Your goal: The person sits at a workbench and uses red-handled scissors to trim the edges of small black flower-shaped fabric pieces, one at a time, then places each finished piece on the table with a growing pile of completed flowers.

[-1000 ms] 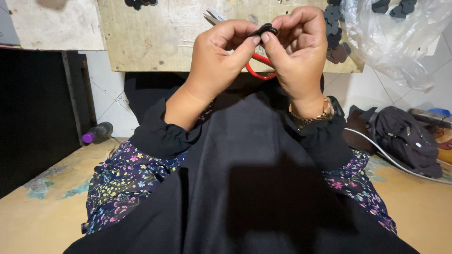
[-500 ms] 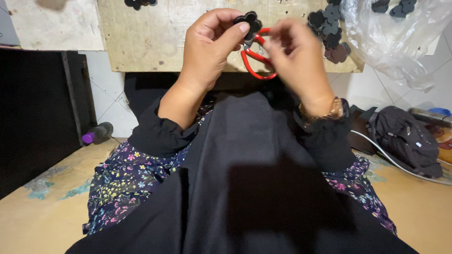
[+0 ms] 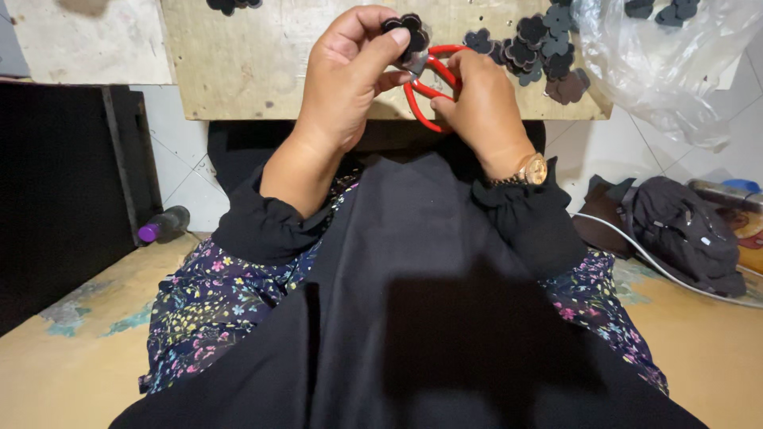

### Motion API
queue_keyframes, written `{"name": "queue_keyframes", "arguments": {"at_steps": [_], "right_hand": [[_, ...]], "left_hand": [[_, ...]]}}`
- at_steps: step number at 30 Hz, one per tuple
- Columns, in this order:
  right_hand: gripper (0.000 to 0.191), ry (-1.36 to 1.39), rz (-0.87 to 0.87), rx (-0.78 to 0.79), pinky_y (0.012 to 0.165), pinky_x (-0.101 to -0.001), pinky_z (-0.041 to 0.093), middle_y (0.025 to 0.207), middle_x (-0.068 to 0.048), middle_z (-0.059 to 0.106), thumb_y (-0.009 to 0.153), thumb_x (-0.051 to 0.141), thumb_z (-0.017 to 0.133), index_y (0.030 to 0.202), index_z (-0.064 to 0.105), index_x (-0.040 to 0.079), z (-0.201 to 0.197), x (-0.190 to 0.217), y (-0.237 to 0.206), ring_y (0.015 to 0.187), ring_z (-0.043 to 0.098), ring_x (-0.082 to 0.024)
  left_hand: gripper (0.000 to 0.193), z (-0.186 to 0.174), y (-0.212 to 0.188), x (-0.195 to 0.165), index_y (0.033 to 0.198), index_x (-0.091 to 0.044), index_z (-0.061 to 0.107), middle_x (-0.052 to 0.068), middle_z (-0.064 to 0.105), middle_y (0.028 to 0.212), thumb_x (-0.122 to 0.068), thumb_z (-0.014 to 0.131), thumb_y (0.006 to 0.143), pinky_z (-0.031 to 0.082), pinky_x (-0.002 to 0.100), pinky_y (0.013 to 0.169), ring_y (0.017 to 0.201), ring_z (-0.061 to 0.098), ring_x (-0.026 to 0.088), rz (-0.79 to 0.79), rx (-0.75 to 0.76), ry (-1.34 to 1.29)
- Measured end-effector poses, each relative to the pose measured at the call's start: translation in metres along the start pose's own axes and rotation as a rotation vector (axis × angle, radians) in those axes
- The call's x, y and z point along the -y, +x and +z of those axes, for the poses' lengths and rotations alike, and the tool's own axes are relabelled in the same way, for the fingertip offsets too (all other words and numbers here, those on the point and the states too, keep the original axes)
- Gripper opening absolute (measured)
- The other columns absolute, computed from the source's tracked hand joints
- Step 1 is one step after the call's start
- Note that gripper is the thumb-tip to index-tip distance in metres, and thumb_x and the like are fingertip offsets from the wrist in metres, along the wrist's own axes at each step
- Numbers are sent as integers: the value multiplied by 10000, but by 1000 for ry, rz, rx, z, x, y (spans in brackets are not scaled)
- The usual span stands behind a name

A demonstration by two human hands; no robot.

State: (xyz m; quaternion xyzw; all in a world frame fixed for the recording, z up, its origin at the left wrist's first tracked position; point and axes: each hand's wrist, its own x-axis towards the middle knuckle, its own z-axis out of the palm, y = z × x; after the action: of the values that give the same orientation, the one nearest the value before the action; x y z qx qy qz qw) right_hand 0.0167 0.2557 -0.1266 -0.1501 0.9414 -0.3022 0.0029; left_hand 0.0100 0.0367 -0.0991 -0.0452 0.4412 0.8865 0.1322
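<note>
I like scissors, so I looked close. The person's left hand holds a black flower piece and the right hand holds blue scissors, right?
Not quite. The scissors are red, not blue, as the head view shows. The rest is right: the left hand holds a black flower piece, and the right hand holds the scissors.

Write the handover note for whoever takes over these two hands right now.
Left hand: pinches a black flower-shaped piece at the fingertips.
Right hand: holds the red-handled scissors, blades at that piece.
Wooden board ahead carries a pile of similar dark flower pieces; a clear plastic bag to the right holds more.
Done: pile of pieces on the board.
Left: the piece in hand is at the blades; whether it is cut cannot be told.
</note>
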Motion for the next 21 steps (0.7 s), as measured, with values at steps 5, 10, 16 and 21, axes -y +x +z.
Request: {"name": "queue_keyframes", "arguments": {"at_steps": [5, 10, 16, 21], "right_hand": [[385, -101, 67, 83, 804, -480, 522, 972, -210, 667, 745, 162, 896, 975, 638, -9, 9, 1, 3, 911, 645, -406], [391, 71, 134, 28, 780, -397, 555, 966, -166, 692, 777, 161, 870, 1050, 650, -12, 14, 1, 0, 862, 691, -320], [444, 971, 353, 54, 846, -262, 579, 1039, -20, 722, 914, 259, 842, 1180, 595, 3, 12, -1, -2, 934, 710, -100], [591, 1016, 141, 157, 839, -236, 498, 1051, 5, 619, 961, 443, 810, 1284, 587, 1, -20, 13, -23, 930, 581, -71]], "left_hand": [[108, 4, 0, -5, 1126, -108, 639, 23, 719, 1024, -132, 670, 1025, 598, 281, 784, 927, 711, 114, -19, 15, 3], [88, 3, 8, -20, 1129, -97, 668, -5, 684, 1068, -132, 687, 1050, 616, 323, 883, 979, 665, 88, 9, 37, 37], [62, 7, 9, -35, 1078, -102, 670, -11, 697, 999, -127, 694, 1026, 610, 317, 842, 919, 672, 91, 17, 63, 46], [84, 17, -4, -38, 1087, -71, 686, -3, 706, 980, -116, 706, 1018, 566, 255, 765, 866, 662, 79, -9, 63, 33]]}}
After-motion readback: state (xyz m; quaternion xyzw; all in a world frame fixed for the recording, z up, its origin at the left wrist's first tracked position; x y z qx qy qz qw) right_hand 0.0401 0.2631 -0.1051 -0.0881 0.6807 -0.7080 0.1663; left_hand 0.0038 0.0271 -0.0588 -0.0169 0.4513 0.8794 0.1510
